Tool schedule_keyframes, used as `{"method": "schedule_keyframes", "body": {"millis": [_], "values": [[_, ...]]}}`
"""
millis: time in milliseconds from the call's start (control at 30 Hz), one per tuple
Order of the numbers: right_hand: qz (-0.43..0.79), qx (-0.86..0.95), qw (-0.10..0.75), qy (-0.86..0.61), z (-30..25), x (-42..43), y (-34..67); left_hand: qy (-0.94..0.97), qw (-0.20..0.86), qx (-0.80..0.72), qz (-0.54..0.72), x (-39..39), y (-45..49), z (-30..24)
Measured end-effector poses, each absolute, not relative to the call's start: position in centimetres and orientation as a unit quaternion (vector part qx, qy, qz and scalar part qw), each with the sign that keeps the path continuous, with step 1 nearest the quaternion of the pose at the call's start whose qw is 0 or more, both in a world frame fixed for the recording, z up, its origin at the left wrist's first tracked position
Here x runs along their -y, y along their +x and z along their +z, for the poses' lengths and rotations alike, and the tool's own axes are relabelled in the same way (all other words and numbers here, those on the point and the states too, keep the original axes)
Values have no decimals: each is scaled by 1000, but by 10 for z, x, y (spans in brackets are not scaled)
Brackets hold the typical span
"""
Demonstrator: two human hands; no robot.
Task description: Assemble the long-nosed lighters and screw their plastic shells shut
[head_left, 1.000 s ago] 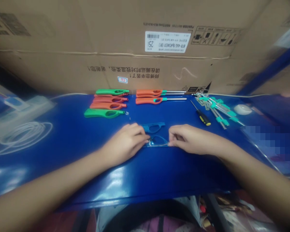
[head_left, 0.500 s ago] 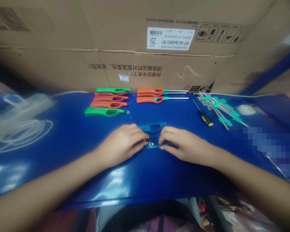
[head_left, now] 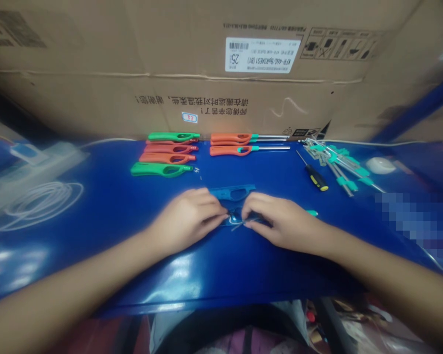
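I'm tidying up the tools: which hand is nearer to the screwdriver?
Right. The right hand is just on the near side of the screwdriver and to its left; the left hand is much farther to the left.

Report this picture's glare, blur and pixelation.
In the head view, glare whitens the blue table near its front and at left; in the head view, the left hand and right hand look soft, small parts between them too blurred to identify; in the head view, blocky pixels mask an area at right.
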State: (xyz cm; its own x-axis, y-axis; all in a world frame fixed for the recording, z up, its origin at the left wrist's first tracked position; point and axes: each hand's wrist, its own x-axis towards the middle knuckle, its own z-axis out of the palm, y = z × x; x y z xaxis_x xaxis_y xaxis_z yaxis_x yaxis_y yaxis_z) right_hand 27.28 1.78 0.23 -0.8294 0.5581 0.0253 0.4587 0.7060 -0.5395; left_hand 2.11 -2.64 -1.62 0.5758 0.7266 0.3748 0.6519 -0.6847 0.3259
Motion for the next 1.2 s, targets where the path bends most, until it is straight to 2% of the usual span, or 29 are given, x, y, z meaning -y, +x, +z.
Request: {"method": "schedule_keyframes", "body": {"millis": [433,800,1200], "values": [[301,880,138,-339,4,-18,270,889,59,-399,215,30,20,-11],[290,876,126,-364,2,-17,271,899,37,-409,152,40,24,-3],[273,884,114,-361,1,-18,271,897,52,-411,156,38,27,-8]]}}
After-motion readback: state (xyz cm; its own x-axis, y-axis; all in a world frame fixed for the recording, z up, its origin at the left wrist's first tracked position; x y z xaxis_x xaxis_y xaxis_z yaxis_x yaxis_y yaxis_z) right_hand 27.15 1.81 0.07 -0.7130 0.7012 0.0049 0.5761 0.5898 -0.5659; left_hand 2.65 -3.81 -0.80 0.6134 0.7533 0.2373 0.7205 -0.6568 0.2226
